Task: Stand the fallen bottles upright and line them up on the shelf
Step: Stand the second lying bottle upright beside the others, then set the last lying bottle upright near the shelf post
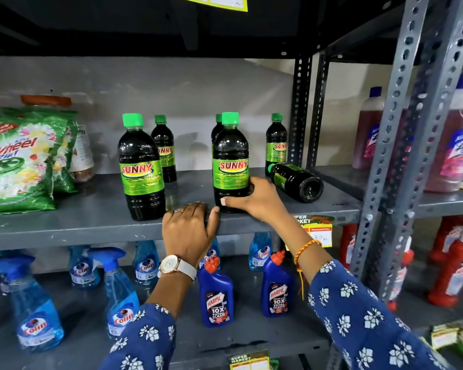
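Note:
Dark Sunny bottles with green caps stand on the grey shelf (91, 220). My right hand (254, 200) grips the base of an upright front bottle (231, 158) near the shelf's front edge. Another upright front bottle (141, 166) stands to its left. Behind stand three more: one at back left (165, 148), one mostly hidden behind the held bottle (216, 126), one at back right (276, 142). One bottle lies on its side (296, 181), base toward me, just right of my right hand. My left hand (189, 231) rests flat on the shelf's front edge, fingers together, holding nothing.
Green Wheel detergent bags (24, 161) fill the shelf's left end. A perforated steel upright (300, 110) bounds the right end, with pink Lizol bottles (455, 145) beyond. Below stand blue Colin sprays (120, 297) and Harpic bottles (217, 297). A price tag (316, 231) hangs on the edge.

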Demonstrator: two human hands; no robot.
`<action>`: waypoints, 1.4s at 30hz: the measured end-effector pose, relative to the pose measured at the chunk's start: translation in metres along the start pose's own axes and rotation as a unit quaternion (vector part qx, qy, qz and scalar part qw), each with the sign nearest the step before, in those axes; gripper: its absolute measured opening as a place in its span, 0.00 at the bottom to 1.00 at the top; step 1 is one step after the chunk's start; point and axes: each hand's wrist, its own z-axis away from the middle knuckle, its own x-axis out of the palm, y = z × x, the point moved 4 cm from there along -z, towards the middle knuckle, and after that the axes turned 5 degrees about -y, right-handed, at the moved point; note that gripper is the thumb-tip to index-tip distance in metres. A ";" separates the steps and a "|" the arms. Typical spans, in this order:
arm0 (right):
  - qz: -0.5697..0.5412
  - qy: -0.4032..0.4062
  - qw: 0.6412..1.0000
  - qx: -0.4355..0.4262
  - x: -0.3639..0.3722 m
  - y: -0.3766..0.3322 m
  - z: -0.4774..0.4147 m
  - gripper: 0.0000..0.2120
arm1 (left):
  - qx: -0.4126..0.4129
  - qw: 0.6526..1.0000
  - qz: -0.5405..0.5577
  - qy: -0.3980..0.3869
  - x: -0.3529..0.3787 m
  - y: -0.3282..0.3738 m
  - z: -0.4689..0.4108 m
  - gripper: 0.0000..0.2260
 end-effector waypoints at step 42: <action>0.192 0.100 0.974 0.065 -0.125 0.055 -0.043 0.19 | 0.146 0.987 0.055 -0.046 0.019 0.126 0.003 0.15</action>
